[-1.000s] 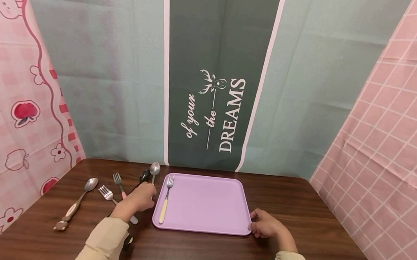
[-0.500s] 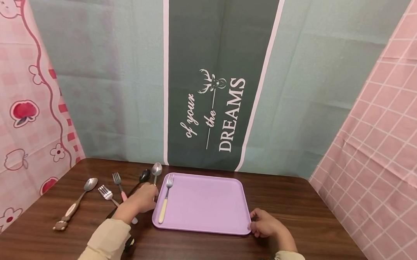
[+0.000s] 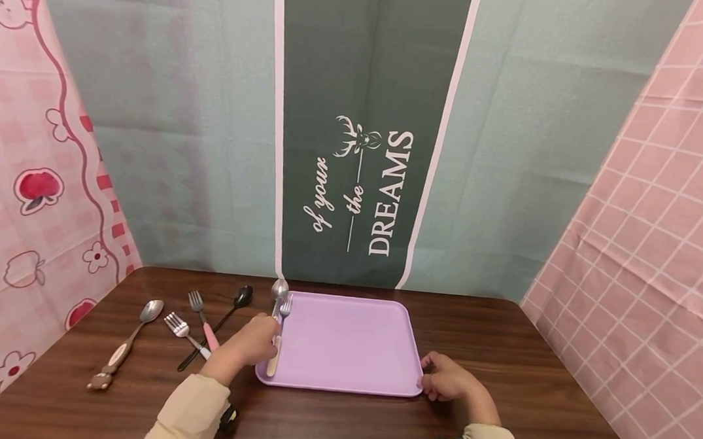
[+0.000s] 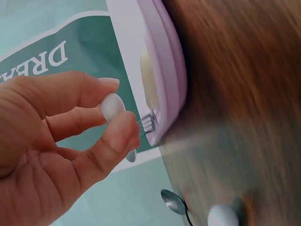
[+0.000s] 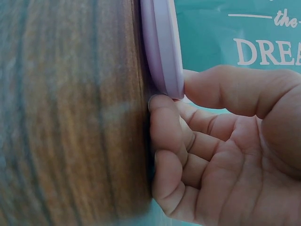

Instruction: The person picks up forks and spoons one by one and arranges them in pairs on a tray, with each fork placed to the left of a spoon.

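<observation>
My left hand (image 3: 254, 341) pinches a metal spoon (image 3: 280, 288) over the left edge of the lilac tray (image 3: 351, 350). In the left wrist view, the white rounded end of the spoon's handle (image 4: 112, 107) shows between thumb and finger; most of its shaft is hidden. On the tray's left side lies a fork with a cream handle (image 3: 272, 361), partly behind the hand. At the tray's near right corner, my right hand (image 3: 447, 379) grips the rim, thumb on top and fingers curled below, as the right wrist view shows.
To the left on the dark wooden table (image 3: 527, 384) lie a brown bear-handled spoon (image 3: 124, 347), a white-handled fork (image 3: 184, 333), a pink-handled fork (image 3: 204, 321) and a black spoon (image 3: 229, 316). The last three overlap. Printed cloths hang around the table.
My left hand has carried the spoon rightward from the table beside the tray to above its left edge, uncovering the black spoon and forks. The right hand stays on the tray corner.
</observation>
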Demonstrator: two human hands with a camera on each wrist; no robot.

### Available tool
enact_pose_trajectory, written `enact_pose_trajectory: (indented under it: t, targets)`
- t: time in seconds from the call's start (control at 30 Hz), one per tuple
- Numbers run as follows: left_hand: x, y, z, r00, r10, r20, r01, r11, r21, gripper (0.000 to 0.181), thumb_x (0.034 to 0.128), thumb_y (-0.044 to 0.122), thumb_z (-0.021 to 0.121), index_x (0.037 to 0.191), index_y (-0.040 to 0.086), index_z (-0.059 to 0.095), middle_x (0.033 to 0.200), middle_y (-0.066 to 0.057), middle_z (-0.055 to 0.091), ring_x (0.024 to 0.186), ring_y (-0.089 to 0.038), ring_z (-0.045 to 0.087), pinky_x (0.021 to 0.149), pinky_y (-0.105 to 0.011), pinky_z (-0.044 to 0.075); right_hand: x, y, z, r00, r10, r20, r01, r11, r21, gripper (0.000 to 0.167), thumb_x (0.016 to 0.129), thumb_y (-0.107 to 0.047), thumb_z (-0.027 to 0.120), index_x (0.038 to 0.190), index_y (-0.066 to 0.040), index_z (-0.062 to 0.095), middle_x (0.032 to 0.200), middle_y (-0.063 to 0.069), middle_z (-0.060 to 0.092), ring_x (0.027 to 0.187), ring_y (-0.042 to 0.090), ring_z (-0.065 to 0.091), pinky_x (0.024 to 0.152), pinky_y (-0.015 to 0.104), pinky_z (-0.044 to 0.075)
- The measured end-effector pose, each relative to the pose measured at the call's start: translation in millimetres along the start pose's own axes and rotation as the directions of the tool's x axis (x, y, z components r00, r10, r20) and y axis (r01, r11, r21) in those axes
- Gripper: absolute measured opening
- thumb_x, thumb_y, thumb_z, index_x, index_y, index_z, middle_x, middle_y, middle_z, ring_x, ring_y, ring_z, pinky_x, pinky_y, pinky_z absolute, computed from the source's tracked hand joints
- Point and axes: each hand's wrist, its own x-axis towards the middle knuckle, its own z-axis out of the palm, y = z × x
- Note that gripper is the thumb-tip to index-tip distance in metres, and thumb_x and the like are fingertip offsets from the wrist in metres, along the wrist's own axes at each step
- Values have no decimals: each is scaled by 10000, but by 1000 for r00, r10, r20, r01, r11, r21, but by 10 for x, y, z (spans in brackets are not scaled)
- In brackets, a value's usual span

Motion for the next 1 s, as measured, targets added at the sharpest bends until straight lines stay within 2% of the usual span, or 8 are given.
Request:
enact_pose_trajectory:
  t: [0.23,0.5,0.67,0.8,1.0]
  targets:
    - [28,84,28,1000,22,7,-21,999,-42,95,624,-80,628,644,2,584,654,-50,443,673,-197,399,555,-337,379,0,-14,-13,1000,-6,-5,6,1000,-8,234,772,5,587,967,46,464,603,74,518,528,176,507,484,294,424]
    - [23,121,57,992,125,-8,-125,991,-44,104,618,-55,617,621,33,561,595,-9,416,634,-173,385,543,-308,363,4,-3,-6,1000,-15,-5,15,1000,6,238,764,14,584,965,50,460,601,73,517,521,170,503,477,283,420]
    - [12,153,99,993,115,6,-115,991,-69,101,612,-56,612,699,-6,626,635,-22,443,657,-183,393,571,-329,383,0,7,-3,1000,-4,-5,4,1000,13,242,762,16,586,971,49,468,595,72,517,518,168,503,473,274,411]
    - [-1,164,135,989,145,3,-144,988,-60,86,611,-54,606,624,25,575,598,4,390,631,-164,356,536,-299,341,2,11,1,1000,-7,1,7,1000,21,245,755,15,579,970,47,466,587,68,513,516,164,499,468,264,399]
    - [3,177,163,984,175,-9,-176,984,-44,214,621,-47,608,545,86,459,559,37,302,606,-144,318,499,-274,280,-5,7,9,1000,2,0,-2,1000,24,253,749,15,583,974,47,472,583,70,509,517,165,500,469,260,394]
